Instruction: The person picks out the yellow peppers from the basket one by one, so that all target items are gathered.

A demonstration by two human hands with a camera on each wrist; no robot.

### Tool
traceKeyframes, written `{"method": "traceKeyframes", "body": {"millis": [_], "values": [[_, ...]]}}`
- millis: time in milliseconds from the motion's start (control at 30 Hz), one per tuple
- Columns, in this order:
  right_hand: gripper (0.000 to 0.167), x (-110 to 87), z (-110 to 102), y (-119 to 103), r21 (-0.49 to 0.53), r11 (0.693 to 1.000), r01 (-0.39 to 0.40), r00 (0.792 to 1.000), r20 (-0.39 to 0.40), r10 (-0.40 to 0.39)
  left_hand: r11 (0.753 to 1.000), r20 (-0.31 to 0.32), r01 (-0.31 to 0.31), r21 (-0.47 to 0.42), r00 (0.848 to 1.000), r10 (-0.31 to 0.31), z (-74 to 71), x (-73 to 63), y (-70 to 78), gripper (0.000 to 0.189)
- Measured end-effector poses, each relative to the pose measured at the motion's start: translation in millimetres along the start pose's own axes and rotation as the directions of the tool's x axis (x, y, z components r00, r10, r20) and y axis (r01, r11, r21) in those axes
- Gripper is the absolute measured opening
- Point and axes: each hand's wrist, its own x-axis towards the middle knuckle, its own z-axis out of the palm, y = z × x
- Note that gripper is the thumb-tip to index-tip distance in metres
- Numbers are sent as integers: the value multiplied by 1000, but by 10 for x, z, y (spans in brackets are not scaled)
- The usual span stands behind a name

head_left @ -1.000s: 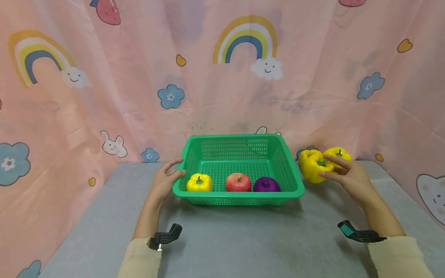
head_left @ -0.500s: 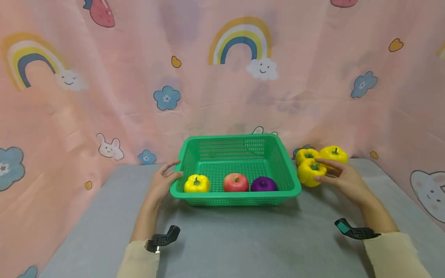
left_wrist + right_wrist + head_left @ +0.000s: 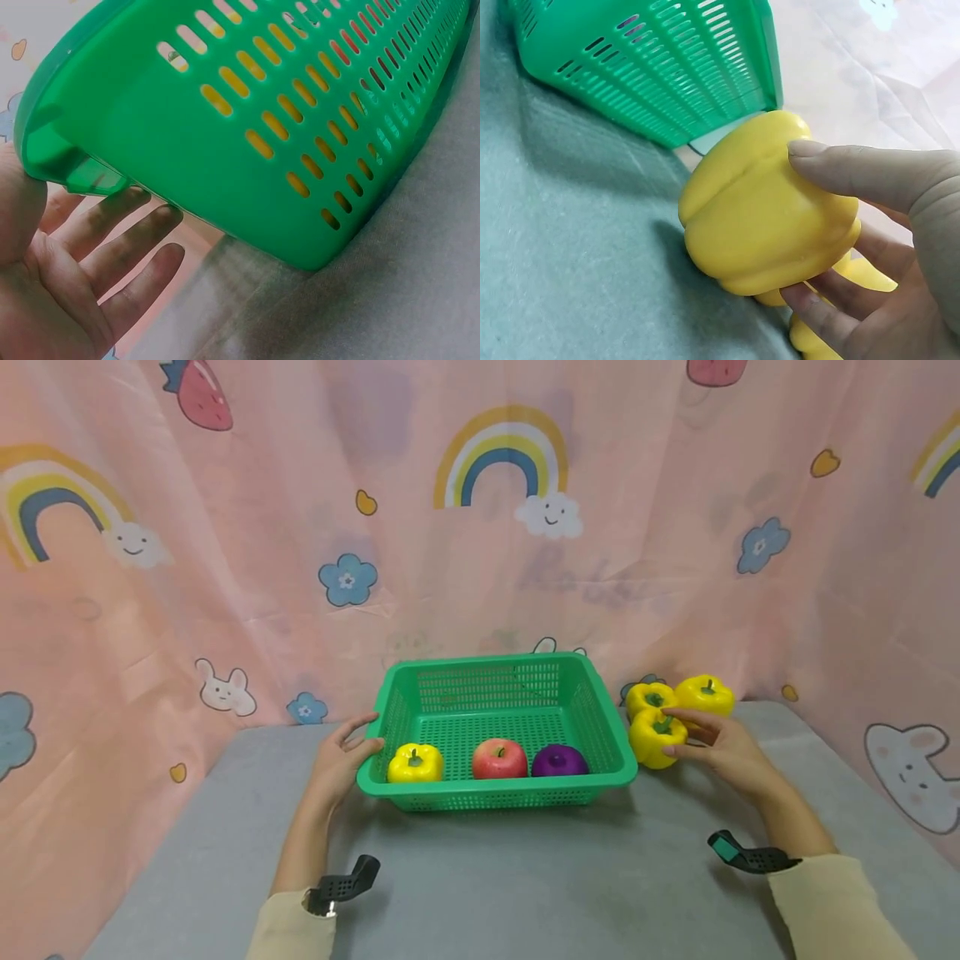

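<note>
My left hand (image 3: 339,764) holds the left rim of a green plastic basket (image 3: 495,783), thumb over the rim; in the left wrist view its other fingers (image 3: 142,281) reach beneath. Inside the basket, along its near side, lie a yellow bell pepper (image 3: 415,764), a red apple (image 3: 499,760) and a round purple fruit or vegetable (image 3: 559,761). To the right of the basket, my right hand (image 3: 723,750) pinches another yellow bell pepper (image 3: 769,210) between thumb and fingers. Its shadow falls on the table in the right wrist view.
Behind the held pepper, two more yellow bell peppers (image 3: 705,693) stand at the table's back right. A grey cloth covers the table (image 3: 517,877). A pink patterned curtain (image 3: 480,568) hangs along the back. Each wrist wears a black camera strap.
The right hand has brought its pepper slightly nearer and lower beside the basket, so the peppers behind show more. The left hand stays at the rim. The head view has shifted slightly.
</note>
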Motion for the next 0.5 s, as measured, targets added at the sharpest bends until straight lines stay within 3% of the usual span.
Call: {"method": "traceKeyframes", "body": {"millis": [500], "values": [[65,18,59,86,-49,998,27,999,24,-26,1000,0,3,0,1000,-3,-9,-10,7,55]]}}
